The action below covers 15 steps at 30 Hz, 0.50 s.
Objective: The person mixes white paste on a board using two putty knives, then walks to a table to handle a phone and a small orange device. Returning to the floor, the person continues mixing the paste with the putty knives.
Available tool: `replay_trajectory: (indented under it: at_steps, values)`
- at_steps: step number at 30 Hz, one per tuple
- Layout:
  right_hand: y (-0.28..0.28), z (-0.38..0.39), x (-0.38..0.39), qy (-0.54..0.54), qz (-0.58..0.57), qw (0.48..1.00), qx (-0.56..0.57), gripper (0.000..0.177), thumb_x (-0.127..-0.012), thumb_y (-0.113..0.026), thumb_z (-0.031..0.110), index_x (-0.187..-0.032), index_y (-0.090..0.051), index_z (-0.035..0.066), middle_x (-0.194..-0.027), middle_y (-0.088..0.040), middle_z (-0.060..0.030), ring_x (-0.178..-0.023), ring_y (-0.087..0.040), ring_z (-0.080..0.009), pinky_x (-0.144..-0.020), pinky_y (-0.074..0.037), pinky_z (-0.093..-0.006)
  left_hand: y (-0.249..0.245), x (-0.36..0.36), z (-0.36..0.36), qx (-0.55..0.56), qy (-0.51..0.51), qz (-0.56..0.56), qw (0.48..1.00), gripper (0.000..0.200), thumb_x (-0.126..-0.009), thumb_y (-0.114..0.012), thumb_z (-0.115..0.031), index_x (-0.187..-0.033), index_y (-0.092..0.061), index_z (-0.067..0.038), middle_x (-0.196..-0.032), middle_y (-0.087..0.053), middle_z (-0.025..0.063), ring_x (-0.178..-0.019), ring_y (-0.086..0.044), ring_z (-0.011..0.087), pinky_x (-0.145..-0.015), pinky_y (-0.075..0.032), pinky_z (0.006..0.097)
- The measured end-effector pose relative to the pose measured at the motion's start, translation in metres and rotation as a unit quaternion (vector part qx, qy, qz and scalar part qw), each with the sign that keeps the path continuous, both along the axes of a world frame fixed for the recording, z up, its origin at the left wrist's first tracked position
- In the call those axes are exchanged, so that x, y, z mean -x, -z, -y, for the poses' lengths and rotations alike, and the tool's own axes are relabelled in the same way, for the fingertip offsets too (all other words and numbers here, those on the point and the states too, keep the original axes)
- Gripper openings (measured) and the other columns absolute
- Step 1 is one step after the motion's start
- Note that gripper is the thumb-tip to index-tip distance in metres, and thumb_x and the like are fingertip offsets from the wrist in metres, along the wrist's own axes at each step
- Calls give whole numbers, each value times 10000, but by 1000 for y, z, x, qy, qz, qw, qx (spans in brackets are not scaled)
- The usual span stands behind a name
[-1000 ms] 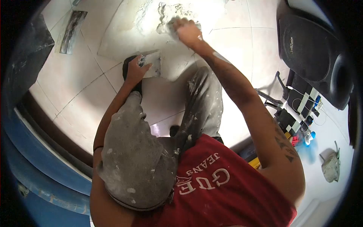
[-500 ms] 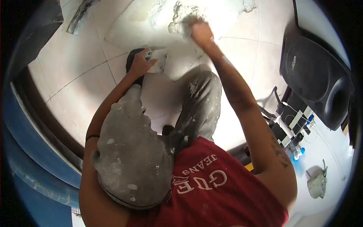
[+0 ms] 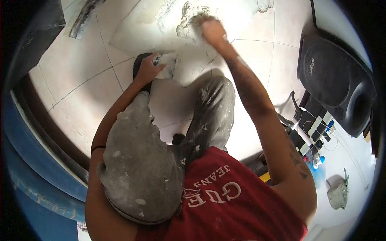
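Observation:
My left hand (image 3: 149,69) grips a flat, pale rectangular scraper (image 3: 169,66) smeared with white, low over the floor beside my dark shoe (image 3: 141,63). Farther out, my right hand (image 3: 213,31) is closed in a fist at the edge of a lumpy mound of wet white plaster (image 3: 186,29). Whatever the right fingers hold is hidden by the hand and blur. Under the mound lies a pale, plaster-smeared sheet (image 3: 136,34) on the tiles.
A black speaker (image 3: 331,76) stands at the right, with cables and a power strip (image 3: 315,126) below it. A stained strip (image 3: 83,20) lies at the upper left. Blue curved surfaces (image 3: 44,156) border the left. A grey-green bag (image 3: 337,195) is at the lower right.
My right hand has shifted slightly left and up against the plaster mound. My left hand and its scraper have hardly moved.

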State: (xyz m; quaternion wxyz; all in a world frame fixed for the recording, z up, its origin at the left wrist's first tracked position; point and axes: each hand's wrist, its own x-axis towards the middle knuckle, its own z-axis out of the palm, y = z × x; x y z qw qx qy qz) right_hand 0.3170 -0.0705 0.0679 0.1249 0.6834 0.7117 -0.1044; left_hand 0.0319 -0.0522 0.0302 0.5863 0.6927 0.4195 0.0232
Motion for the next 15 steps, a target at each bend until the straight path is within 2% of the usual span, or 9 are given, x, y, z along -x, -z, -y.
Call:
replay_trajectory:
  at_steps: [1,2,5,6,9,10,13,14,15]
  values:
    - [-1,7,12,-30,42,998,-42,336,-687,-561,32,-1018,-613,34,-1036,-612,-178,-911,-609,-302,-791,-488,-406,-6,-1,-1,1,4,2,1000,579,-711,-743,-242,-1112,-522,112,-931,-629,243,-860,-623,262,-774,-470,336]
    - [-4,12,17,-34,5,992,-117,349,-694,-547,31,-1037,-612,36,-986,-630,-179,-898,-618,-307,-797,-488,-411,-11,-1,-3,2,8,4,1000,581,-710,-743,-244,-1112,-522,112,-938,-627,248,-871,-621,269,-783,-467,340]
    - [-37,-22,-6,104,-76,983,128,354,-719,-548,58,-1068,-606,47,-1104,-601,-163,-997,-594,-310,-856,-480,-414,-12,-5,-3,-46,7,0,999,580,-710,-743,-245,-1108,-524,115,-955,-620,259,-886,-617,287,-800,-463,349]
    - [-36,-21,-5,151,-64,980,113,372,-710,-560,54,-1079,-606,58,-1066,-617,-166,-969,-606,-319,-836,-490,-411,-13,-3,0,-68,5,-3,998,578,-711,-742,-245,-1106,-524,116,-959,-618,263,-888,-616,292,-804,-462,351]
    - [-4,16,24,15,27,990,-140,400,-679,-576,22,-1077,-607,58,-969,-635,-184,-878,-627,-313,-770,-505,-398,-9,1,4,-142,13,20,990,597,-710,-740,-247,-1124,-514,119,-976,-616,260,-901,-610,297,-815,-459,356]
    - [-6,13,20,16,-8,992,-128,403,-687,-561,7,-1086,-601,46,-937,-638,-186,-836,-631,-320,-727,-507,-406,-6,-1,-2,-131,17,9,991,607,-713,-737,-246,-1135,-505,124,-983,-614,260,-905,-609,298,-819,-458,354]
    - [-21,-10,-11,100,-79,991,47,383,-702,-556,12,-1082,-597,35,-975,-638,-167,-863,-628,-326,-728,-509,-410,-2,3,9,-74,44,-13,996,631,-719,-731,-243,-1161,-483,133,-991,-614,254,-911,-607,300,-826,-457,351]
    - [-10,-4,-9,93,-87,989,-69,342,-696,-548,7,-1033,-607,12,-928,-644,-164,-843,-630,-336,-716,-512,-415,-2,4,9,-68,35,-14,997,635,-720,-730,-242,-1166,-479,134,-986,-617,249,-910,-608,300,-824,-457,351]
    - [-13,-3,8,104,-4,989,105,290,-712,-541,21,-993,-613,5,-882,-637,-173,-817,-632,-317,-696,-516,-404,-1,0,2,-69,23,-10,997,639,-720,-729,-241,-1170,-475,135,-982,-619,244,-908,-609,299,-823,-457,352]
